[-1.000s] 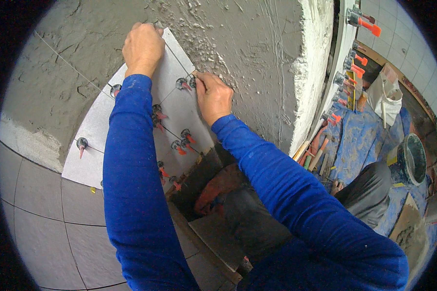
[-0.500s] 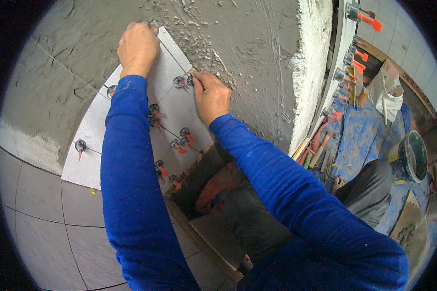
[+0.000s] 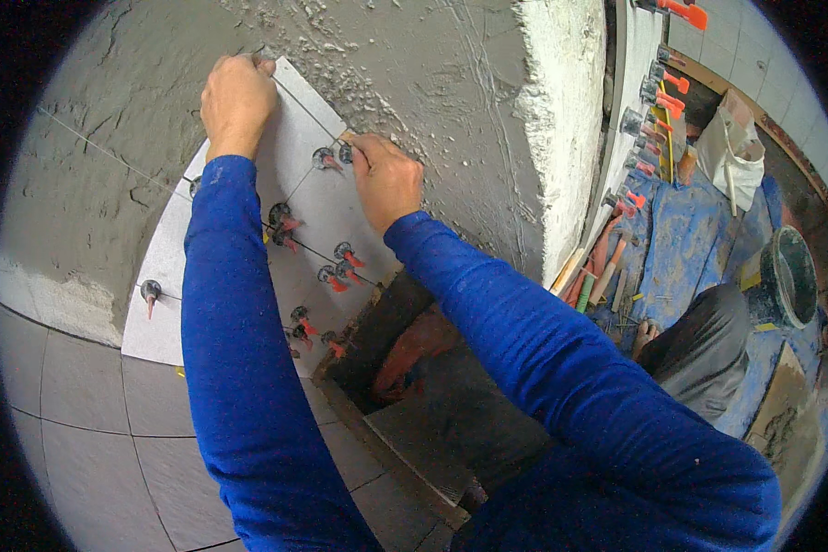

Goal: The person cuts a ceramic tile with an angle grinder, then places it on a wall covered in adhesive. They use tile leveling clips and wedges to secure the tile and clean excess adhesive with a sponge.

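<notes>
Pale grey tiles (image 3: 306,184) cover part of the wall, with wet grey mortar (image 3: 414,55) beyond them. My left hand (image 3: 239,103) is closed at the upper part of the tiles, its fingertips hidden. At the tiles' right edge, my right hand (image 3: 388,179) pinches something small and unclear, beside a black levelling disc (image 3: 346,153) with another disc (image 3: 326,158) next to it. A thin dark line runs between my hands; whether it is a joint or a cord I cannot tell. More discs with red handles (image 3: 283,219) sit along the joints below.
A string (image 3: 110,152) stretches over the mortar at left. Grey floor tiles (image 3: 83,382) lie below. A dark recess (image 3: 414,359) opens under my right arm. At right are a blue sheet (image 3: 676,248), a bucket (image 3: 787,281), a white sack (image 3: 734,152) and a mortar board (image 3: 787,414).
The wall and my hands sit a little further left in the picture. Both hands keep about the same places on the tiles, and their grips look unchanged.
</notes>
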Demonstrator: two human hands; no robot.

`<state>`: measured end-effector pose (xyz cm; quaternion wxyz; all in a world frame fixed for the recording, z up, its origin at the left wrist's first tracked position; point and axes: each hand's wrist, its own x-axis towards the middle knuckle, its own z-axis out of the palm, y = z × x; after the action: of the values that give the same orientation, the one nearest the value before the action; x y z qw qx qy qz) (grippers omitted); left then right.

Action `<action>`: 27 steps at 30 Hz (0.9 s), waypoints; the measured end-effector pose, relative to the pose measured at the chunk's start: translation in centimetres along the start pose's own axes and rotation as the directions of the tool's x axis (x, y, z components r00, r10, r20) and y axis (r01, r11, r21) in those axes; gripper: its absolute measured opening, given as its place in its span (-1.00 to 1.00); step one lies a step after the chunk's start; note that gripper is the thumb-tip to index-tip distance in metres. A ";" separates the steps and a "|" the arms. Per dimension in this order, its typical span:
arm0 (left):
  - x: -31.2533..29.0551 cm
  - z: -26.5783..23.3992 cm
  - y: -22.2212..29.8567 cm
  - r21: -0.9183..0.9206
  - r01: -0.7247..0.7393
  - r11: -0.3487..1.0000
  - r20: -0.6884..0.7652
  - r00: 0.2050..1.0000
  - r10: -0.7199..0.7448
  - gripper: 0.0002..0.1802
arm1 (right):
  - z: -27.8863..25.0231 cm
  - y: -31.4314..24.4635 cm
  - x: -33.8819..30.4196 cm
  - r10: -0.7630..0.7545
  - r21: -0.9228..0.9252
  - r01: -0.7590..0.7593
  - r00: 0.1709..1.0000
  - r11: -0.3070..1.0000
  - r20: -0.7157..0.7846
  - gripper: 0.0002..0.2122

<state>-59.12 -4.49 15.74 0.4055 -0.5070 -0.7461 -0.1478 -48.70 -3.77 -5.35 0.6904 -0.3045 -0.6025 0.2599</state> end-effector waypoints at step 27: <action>0.3 -2.1 1.0 -0.051 0.127 0.991 0.156 0.981 -0.118 -0.70 | 0.1 0.0 0.3 -0.045 -0.065 0.044 0.999 0.997 -0.013 -0.84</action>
<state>-57.37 -5.17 17.13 0.3217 -0.4820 -0.7998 -0.1562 -48.77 -3.55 -5.15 0.6903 -0.3150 -0.6121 0.2227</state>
